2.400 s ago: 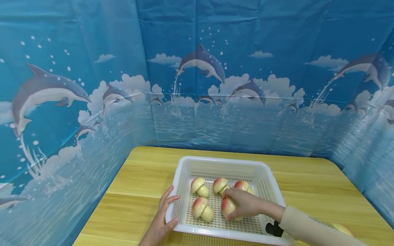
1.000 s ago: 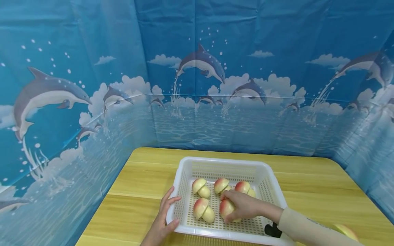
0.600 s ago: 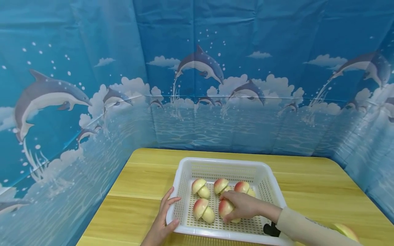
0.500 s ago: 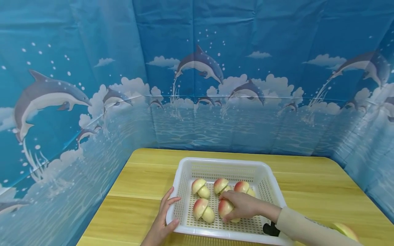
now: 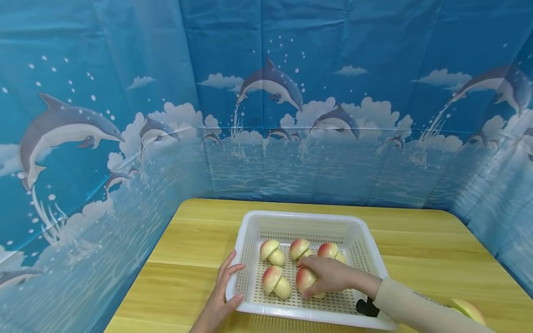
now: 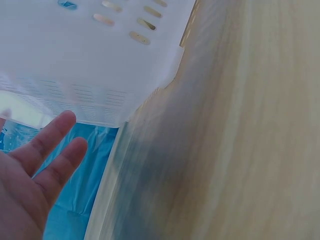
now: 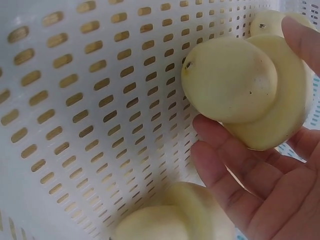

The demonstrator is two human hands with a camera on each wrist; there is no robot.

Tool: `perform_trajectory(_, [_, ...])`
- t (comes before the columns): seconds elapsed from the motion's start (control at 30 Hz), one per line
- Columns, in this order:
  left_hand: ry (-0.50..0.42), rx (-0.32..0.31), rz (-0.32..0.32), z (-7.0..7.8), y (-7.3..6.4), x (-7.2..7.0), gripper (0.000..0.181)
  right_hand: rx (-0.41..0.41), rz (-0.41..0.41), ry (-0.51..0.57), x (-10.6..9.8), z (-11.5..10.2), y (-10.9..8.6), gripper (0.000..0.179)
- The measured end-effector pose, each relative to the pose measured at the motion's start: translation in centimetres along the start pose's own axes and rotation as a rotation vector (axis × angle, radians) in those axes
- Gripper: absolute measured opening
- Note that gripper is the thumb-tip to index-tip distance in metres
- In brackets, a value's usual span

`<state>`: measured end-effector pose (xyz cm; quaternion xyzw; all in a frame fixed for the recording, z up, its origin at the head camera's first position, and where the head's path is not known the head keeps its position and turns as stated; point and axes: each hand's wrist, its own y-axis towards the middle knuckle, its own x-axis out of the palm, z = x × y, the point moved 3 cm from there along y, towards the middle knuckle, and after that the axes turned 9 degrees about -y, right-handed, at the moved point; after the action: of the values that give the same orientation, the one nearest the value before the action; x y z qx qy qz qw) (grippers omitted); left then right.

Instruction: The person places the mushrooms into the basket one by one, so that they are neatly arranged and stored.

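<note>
In the head view, a white slotted plastic basket holds several glossy toy mushrooms with red-and-yellow caps and pale stems. My right hand grips the front-middle toy mushroom by its cap, low over the basket floor. In the right wrist view the thumb and fingers are round that mushroom, its stem end showing. To its left lies another mushroom; behind are three more, one a mushroom at back left. My left hand rests at the basket's left rim, fingers extended and spread.
The basket stands on a yellow wood-grain table. A yellow-red curved object lies at the right, partly behind the sleeve. A black device sits at my right wrist. A blue dolphin-print curtain surrounds the table.
My right hand and the mushroom it grips have shifted slightly left within the basket over the last couple of seconds. My left hand stays at the rim; the view moves slightly.
</note>
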<state>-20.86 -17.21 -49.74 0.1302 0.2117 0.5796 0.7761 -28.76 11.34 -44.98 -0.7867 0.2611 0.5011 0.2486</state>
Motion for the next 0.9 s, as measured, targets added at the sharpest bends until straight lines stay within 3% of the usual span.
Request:
perform_trajectory(0.3, [-0.002,-0.007,0.0,0.0,-0.1,0.0,0.057,-0.015,0.016,-0.032,-0.2,-0.3,-0.1,0.068])
perform_trajectory(0.6, [0.009,0.015,0.001,-0.1,0.1,0.0,0.057,-0.003,0.024,-0.154,-0.3,-0.6,-0.4,0.073])
perform_trajectory(0.9, [0.014,0.012,0.005,-0.2,0.1,0.0,0.057,0.017,0.002,-0.175,-2.4,-0.9,-0.7,0.067])
